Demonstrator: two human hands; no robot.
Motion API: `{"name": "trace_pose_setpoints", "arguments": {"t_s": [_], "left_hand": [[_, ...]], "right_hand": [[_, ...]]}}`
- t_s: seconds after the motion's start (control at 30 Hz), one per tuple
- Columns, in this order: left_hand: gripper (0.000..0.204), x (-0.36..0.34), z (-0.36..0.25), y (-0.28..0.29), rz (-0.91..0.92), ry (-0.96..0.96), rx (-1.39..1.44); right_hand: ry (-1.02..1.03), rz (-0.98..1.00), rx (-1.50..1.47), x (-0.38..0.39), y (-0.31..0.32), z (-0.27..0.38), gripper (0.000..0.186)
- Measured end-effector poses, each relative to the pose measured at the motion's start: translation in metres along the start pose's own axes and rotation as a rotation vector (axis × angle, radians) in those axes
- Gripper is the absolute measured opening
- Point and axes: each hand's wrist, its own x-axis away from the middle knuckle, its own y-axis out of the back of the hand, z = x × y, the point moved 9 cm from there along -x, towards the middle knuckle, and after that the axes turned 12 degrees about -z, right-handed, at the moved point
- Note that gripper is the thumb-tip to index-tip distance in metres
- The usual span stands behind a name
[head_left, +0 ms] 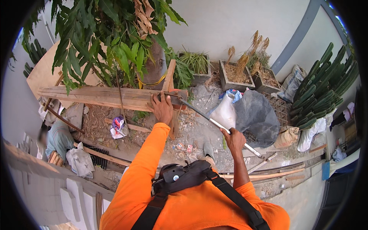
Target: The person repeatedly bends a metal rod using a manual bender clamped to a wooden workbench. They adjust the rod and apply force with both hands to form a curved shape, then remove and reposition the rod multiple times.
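My left hand point(161, 109) lies with spread fingers on the end of a long wooden plank point(111, 97), beside the dark head of a long bar tool point(196, 110). The tool slants down to the right to a white pipe-like handle, where my right hand point(235, 141) is closed around it. The plank lies level across an upright wooden post point(171, 73) in front of a tree trunk point(157, 61); the exact contact between tool head and wood is too small to make out.
Planters point(235, 75) stand by the wall, cactus point(318, 92) to the right. A white sack point(224, 111), black plastic sheeting point(257, 119) and metal grid point(278, 105) lie right of the plank. Loose boards point(107, 156), rubble and sacks point(79, 160) are on the ground.
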Motion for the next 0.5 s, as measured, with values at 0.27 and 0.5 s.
{"name": "trace_pose_setpoints", "arguments": {"t_s": [0.27, 0.5], "left_hand": [[0.046, 0.020, 0.039, 0.031, -0.086, -0.127, 0.381], [0.041, 0.010, 0.045, 0.030, 0.079, -0.238, 0.279]], "right_hand": [[0.102, 0.340, -0.323, -0.035, -0.037, 0.085, 0.063], [0.262, 0.317, -0.504, -0.031, -0.115, 0.186, 0.033]]}}
